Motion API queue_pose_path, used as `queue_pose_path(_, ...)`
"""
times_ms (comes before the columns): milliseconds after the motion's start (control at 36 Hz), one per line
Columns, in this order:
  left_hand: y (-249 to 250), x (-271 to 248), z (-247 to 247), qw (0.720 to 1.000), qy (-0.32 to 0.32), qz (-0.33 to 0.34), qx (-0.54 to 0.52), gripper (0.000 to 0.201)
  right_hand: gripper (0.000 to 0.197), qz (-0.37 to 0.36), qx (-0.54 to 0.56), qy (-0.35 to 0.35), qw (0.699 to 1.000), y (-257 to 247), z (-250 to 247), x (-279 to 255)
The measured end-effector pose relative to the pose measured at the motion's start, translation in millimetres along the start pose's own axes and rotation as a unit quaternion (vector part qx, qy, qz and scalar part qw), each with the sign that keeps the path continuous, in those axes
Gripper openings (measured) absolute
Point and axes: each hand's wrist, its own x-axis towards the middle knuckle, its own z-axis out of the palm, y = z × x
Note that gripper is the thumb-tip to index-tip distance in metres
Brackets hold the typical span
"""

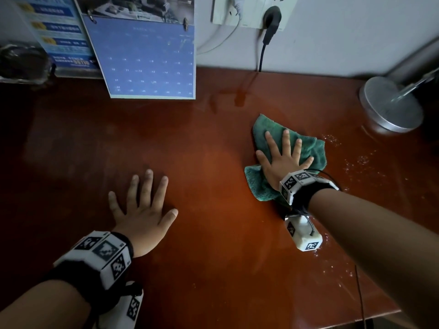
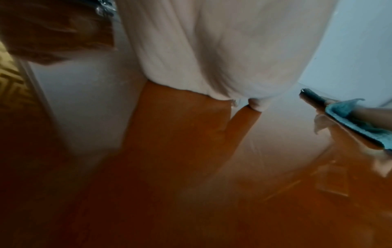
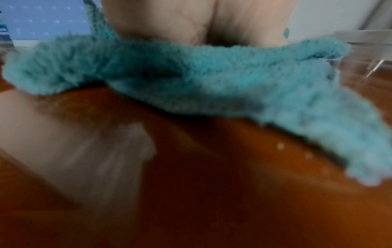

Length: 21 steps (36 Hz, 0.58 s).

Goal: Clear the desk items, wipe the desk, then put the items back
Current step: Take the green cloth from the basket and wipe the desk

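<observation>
While the left hand (image 1: 142, 210) lies flat on the glossy red-brown wooden tabletop (image 1: 213, 245), the right hand (image 1: 282, 160) presses down on a crumpled teal terry cleaning cloth (image 1: 314, 150). The right-hand fingers (image 1: 286, 141) are straight and fanned apart, lying on top of the cloth rather than curled round it. Cloth shows beyond the fingertips, past the little finger, and in a bunched fold under the heel of the palm by the thumb. In the right wrist view that fold fills the middle of the picture, fluffy and blurred, with the palm touching it from above. The left-hand fingers (image 1: 146, 186) are likewise straight and spread, bare on the wood, holding nothing.

A blue hanging calendar page (image 1: 149, 60) with pale numbers stands at the back of the tabletop. The left hand rests in front of the calendar, toward the person. The cloth and right hand lie to the calendar's right and nearer the person, well apart from it. On the wall right of the calendar, a black plug (image 1: 272, 20) sits in a white socket plate (image 1: 251, 10). Far to the calendar's right stands a round silver metal base (image 1: 389, 105) with a slanting stem. Small water droplets (image 1: 361, 160) speckle the wood just beyond the cloth, on the side away from the calendar.
</observation>
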Motion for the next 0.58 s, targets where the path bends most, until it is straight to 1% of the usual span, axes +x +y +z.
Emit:
queue_pose_path(222, -1, 2, 2, 1.0, 0.012, 0.0, 0.002, 0.068, 0.055, 0.045, 0.022, 0.003, 0.999, 7, 6, -18)
queue_pose_path(583, -3, 3, 3, 1.0, 0.026, 0.006, -0.002, 0.068, 0.053, 0.112, 0.039, -0.004, 0.993, 24, 20, -66)
